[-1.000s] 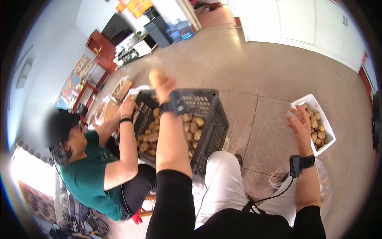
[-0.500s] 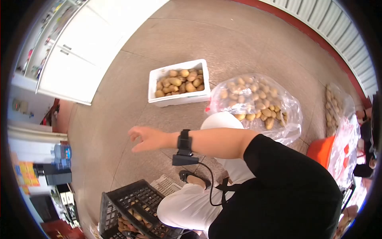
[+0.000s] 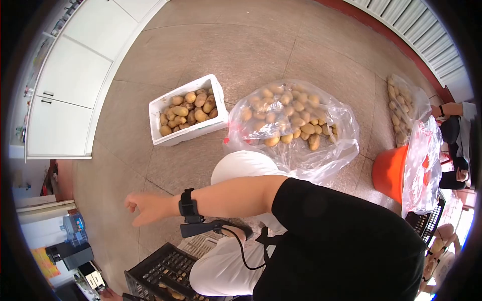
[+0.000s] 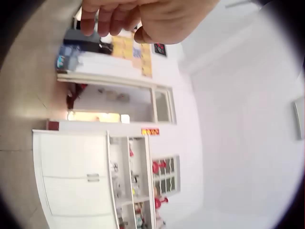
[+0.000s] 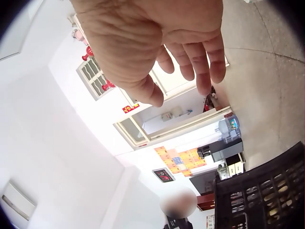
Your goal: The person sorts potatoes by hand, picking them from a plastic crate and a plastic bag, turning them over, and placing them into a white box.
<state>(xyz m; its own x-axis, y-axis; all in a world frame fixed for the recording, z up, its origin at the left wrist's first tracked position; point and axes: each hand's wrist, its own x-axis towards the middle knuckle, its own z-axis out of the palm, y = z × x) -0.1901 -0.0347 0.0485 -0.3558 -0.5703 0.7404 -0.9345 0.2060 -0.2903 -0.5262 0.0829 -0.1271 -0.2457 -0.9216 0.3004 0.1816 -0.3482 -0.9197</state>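
In the head view my right hand (image 3: 150, 206) is held out over the floor, above the black crate (image 3: 165, 268) in the picture. The right wrist view shows its fingers hanging loosely apart with nothing in them. My left hand (image 4: 162, 21) appears at the top of the left wrist view, fingers relaxed and bare of any object. Potatoes (image 3: 173, 292) lie inside the crate, mostly hidden by its slatted side. A white foam box (image 3: 188, 133) holds more potatoes, beside a clear plastic bag (image 3: 341, 150) that is spread out with potatoes in it.
An orange bucket (image 3: 389, 173) partly covered by plastic stands on the right. Behind it lies another bag of potatoes (image 3: 400, 105). White cabinets (image 3: 75, 70) line the upper left. Other people sit at the right edge, and a person (image 5: 178, 222) appears low in the right wrist view.
The head view has swung right, from the crate toward the foam box and bag. A potato was in my left hand a second ago; that hand is now without it. My right arm stays stretched out.
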